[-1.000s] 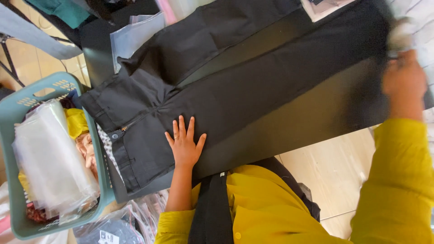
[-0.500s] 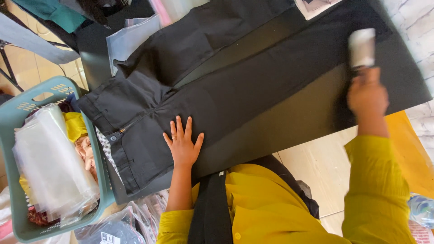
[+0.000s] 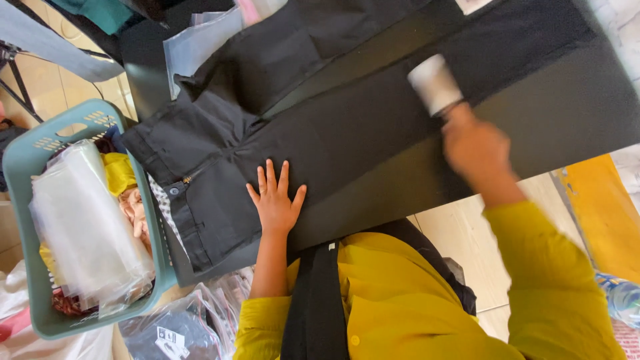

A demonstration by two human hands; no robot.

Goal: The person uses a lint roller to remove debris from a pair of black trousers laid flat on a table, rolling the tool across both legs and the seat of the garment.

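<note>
Head view: the right hand (image 3: pixel 477 148) was clenched around the handle of a white lint roller (image 3: pixel 435 83), whose drum lay on the nearer leg of the black trousers (image 3: pixel 333 137). Half a second before, that roller stood far out by the hem at the table's (image 3: pixel 573 113) end; a full second before, the hand was only a blur up at the picture's edge. So the roller had travelled along the leg toward the waist, and the stretch of cloth near the hem had by then been passed over, while the thigh and seat appeared not yet reached. The hand was motion-blurred, so its fingers could not be told apart.

The left hand (image 3: pixel 275 203) lay flat and released on the upper thigh, fingers (image 3: pixel 271 179) spread, gripping nothing and merely pressing the cloth down; it had kept the same spot through all three pictures. The trousers lay spread on the dark table, legs parted, waistband (image 3: pixel 175 193) toward a green basket (image 3: pixel 27 167) full of clear plastic bags (image 3: pixel 83 227). More bagged items (image 3: pixel 170 330) sat below the table edge.
</note>
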